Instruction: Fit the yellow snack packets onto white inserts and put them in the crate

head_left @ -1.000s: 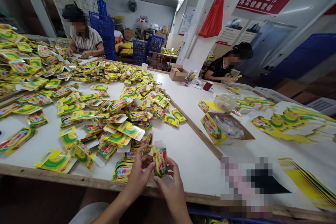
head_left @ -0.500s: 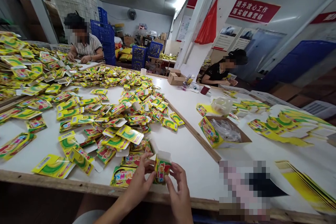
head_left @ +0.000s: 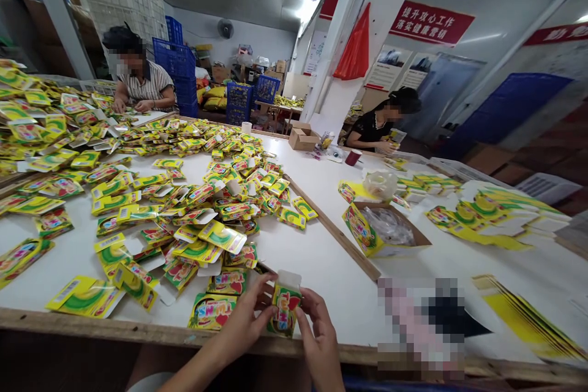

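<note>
Between my two hands, near the table's front edge, stands a small printed carton (head_left: pixel 285 311) with a pale flap raised at its top. My left hand (head_left: pixel 250 315) grips its left side with thumb and fingers. On the opposite side, my right hand (head_left: pixel 318 327) holds it by the fingertips. Two similar cartons lie just left of my left hand, one a green-and-yellow carton (head_left: pixel 212 311) with its "TWINS" print facing up. A loose heap of yellow and green cartons (head_left: pixel 193 220) spreads beyond them.
A wooden strip (head_left: pixel 335 229) runs along the white table (head_left: pixel 321 269). Right of it stand an open box (head_left: pixel 390 229) with clear plastic inside and a stack of flat yellow card (head_left: pixel 523 318). Two other people work at the far side. A wooden edge (head_left: pixel 138 331) borders the front.
The camera view has shifted slightly. The carton in my hands has turned a little, its printed face now more toward me. Both hands keep their hold.
</note>
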`<state>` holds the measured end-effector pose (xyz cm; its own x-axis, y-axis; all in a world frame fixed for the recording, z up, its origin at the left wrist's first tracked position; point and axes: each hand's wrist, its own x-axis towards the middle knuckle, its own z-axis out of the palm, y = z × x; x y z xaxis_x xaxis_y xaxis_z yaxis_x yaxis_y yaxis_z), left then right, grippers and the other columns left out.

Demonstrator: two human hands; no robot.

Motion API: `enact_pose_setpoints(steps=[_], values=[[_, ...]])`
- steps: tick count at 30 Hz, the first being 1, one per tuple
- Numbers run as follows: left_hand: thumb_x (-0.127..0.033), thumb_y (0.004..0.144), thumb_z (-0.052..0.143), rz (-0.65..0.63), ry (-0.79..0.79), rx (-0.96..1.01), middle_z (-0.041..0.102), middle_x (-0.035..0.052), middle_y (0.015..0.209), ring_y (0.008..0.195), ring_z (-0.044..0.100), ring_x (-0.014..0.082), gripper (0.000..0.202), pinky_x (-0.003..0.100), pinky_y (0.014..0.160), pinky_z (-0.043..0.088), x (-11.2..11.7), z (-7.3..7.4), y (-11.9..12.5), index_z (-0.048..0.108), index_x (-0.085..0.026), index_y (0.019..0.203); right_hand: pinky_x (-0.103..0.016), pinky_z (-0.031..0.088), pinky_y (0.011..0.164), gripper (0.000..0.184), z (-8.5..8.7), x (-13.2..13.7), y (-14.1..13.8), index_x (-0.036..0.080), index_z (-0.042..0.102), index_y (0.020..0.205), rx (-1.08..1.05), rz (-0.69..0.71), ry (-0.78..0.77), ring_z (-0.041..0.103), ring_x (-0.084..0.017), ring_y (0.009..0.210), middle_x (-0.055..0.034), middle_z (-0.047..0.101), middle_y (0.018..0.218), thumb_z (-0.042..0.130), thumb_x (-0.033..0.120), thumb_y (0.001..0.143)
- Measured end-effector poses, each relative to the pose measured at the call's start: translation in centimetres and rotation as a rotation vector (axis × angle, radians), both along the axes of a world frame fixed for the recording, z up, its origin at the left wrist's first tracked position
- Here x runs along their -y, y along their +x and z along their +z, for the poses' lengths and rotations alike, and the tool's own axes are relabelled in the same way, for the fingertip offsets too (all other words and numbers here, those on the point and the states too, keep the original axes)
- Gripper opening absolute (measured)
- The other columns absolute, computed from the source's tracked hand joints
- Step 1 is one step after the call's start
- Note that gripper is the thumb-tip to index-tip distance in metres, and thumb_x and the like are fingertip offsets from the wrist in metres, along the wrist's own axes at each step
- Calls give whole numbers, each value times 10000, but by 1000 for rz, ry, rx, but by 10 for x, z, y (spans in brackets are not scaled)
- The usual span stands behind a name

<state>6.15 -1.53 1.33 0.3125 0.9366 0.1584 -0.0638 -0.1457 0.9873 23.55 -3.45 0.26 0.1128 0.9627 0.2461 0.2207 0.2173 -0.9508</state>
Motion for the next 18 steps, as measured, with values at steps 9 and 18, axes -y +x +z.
enact_pose_setpoints(steps=[9,18], values=[[-210,876,555,59,54,87,476,92,1295,1044,613,217,557,405,895,518,-8,-3,2,274,-326,1343,-306,517,820,224,16,-14,5,210,618,1044,29,138,-55,657,-223,911,-76,693,989,576,347,872],[-172,865,574,-10,62,33,584,68,1105,921,646,185,350,355,844,522,-13,0,2,436,-240,1179,-282,520,821,210,-1,-6,8,217,611,1028,-30,101,-53,651,-213,938,-68,680,999,594,352,867]])
